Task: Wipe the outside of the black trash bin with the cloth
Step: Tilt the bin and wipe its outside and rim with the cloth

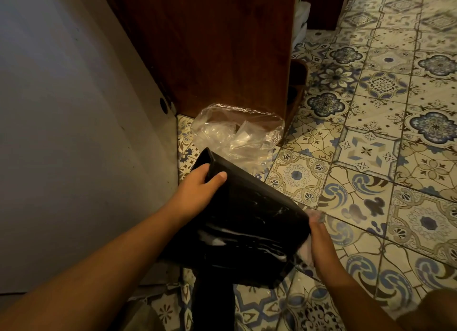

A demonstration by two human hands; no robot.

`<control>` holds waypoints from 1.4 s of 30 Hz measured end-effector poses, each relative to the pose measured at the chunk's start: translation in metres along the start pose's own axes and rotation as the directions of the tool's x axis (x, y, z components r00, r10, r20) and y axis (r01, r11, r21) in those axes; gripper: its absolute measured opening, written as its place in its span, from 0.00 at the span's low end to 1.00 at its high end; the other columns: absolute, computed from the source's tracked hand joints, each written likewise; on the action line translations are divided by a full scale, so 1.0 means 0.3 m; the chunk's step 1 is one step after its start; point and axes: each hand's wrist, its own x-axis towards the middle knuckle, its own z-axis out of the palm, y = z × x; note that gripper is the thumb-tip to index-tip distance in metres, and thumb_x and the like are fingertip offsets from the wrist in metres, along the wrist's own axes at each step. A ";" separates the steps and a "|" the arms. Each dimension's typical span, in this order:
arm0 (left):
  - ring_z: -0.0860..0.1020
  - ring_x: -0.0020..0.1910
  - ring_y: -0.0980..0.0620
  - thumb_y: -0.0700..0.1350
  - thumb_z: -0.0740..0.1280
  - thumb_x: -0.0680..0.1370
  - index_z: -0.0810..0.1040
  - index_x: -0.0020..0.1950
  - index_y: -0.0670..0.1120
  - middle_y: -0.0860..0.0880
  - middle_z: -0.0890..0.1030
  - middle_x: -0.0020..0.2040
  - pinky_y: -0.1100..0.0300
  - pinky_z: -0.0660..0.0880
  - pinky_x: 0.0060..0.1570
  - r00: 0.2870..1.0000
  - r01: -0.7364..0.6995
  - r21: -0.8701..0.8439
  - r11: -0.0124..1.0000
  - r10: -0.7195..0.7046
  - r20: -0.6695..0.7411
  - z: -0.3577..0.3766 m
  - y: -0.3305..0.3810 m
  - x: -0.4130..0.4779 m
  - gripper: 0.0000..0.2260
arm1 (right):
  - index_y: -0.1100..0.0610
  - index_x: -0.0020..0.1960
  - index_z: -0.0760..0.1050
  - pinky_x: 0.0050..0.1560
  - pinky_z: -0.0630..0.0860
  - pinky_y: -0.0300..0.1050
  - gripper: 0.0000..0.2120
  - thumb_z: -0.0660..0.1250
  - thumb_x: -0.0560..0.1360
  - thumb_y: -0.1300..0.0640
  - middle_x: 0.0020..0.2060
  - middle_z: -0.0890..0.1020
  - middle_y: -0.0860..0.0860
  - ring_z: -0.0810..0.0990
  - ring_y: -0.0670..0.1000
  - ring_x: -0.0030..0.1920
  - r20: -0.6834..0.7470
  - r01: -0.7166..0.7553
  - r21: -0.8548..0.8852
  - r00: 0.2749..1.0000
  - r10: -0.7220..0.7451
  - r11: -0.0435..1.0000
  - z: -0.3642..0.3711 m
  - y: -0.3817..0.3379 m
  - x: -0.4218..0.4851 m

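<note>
Black trash bin (247, 222) held off the patterned tiled floor (371, 157), tipped on its side, open mouth pointing up and left, base toward the wearer's right. Glossy wall faces the camera; pale streaks across it.

Left hand (197, 190) grips the bin's rim: thumb lies on the outer wall, fingers hooked over the edge and hidden inside.

Right hand (321, 241) at the bin's lower right edge, holding a pale cloth (317, 215) against the outside. Cloth shows bunched past the fingertips and again under the palm. This area is motion-blurred, so finger detail is poor.

Crumpled clear plastic bag (237, 130) lies on the floor just beyond the bin, at the foot of a dark wooden cabinet (210, 46). White panel (61, 133) fills the left.
</note>
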 end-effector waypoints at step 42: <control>0.79 0.37 0.44 0.63 0.62 0.76 0.77 0.43 0.39 0.40 0.81 0.38 0.38 0.78 0.46 0.965 -0.113 0.038 0.993 0.119 -0.232 0.115 -0.020 0.016 0.25 | 0.39 0.80 0.53 0.78 0.51 0.58 0.32 0.34 0.79 0.33 0.77 0.63 0.42 0.56 0.49 0.79 0.447 0.652 -0.684 0.728 -0.519 0.326 0.423 -0.199 -0.232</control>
